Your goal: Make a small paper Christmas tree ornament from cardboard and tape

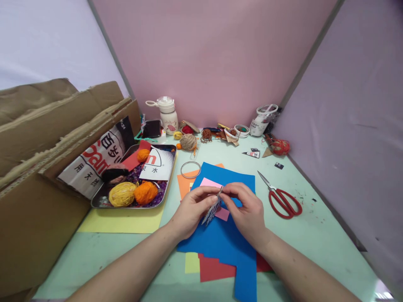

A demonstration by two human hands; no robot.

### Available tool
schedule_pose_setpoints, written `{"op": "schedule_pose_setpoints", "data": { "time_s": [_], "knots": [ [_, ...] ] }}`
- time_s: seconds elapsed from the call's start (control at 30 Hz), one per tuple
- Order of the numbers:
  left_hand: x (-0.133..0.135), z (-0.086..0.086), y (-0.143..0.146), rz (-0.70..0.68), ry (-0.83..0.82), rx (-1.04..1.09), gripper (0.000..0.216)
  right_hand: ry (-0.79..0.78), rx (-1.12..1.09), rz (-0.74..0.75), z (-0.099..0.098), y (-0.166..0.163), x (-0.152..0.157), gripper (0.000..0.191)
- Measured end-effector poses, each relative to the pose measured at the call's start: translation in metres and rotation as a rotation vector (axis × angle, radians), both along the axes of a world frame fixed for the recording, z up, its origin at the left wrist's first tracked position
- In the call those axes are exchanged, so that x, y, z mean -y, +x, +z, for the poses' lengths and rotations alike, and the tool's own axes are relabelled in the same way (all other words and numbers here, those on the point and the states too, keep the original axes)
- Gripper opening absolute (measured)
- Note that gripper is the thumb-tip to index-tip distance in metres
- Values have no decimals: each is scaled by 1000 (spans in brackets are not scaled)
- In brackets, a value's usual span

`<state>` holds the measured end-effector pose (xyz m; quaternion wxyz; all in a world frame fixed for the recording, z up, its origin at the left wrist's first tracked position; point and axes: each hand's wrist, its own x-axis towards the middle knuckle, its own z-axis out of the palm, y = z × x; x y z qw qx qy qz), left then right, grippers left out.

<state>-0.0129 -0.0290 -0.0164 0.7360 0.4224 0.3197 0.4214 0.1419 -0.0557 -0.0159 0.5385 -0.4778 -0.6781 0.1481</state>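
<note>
Between both hands is a small grey-and-white piece (212, 213) cut or patterned in narrow strips, hanging tilted; its exact kind is unclear. My left hand (195, 206) pinches its upper edge between thumb and fingers. My right hand (246, 205) is closed at the same top corner, thumb and forefinger meeting there, with the fingertips partly hiding what they grip. Under the hands lie a large blue sheet (229, 241) with a cut-out edge and pink paper pieces (223, 214). Red-handled scissors (285, 203) rest to the right, blades slightly apart.
A metal tray (171, 167) at left holds yarn balls and paper. Cardboard sheets (28, 201) lean beside it. A metal ring (190, 170) lies behind the blue sheet. Along the back stand a white bottle (169, 117), yarn (188, 142), a tape roll (242, 130) and a jar (258, 126).
</note>
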Motion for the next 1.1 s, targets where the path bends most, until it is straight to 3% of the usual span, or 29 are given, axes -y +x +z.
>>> {"op": "schedule_pose_setpoints", "data": {
  "time_s": [0.73,0.97,1.1],
  "knots": [
    [1,1,1,-27,-27,1,23,-19,61,28,3,1,-2,9],
    [-6,7,-1,51,-228,137,31,17,78,135,2,1,1,12],
    [-17,7,-8,127,-340,193,29,120,-42,183,9,7,3,14]
  ]
}}
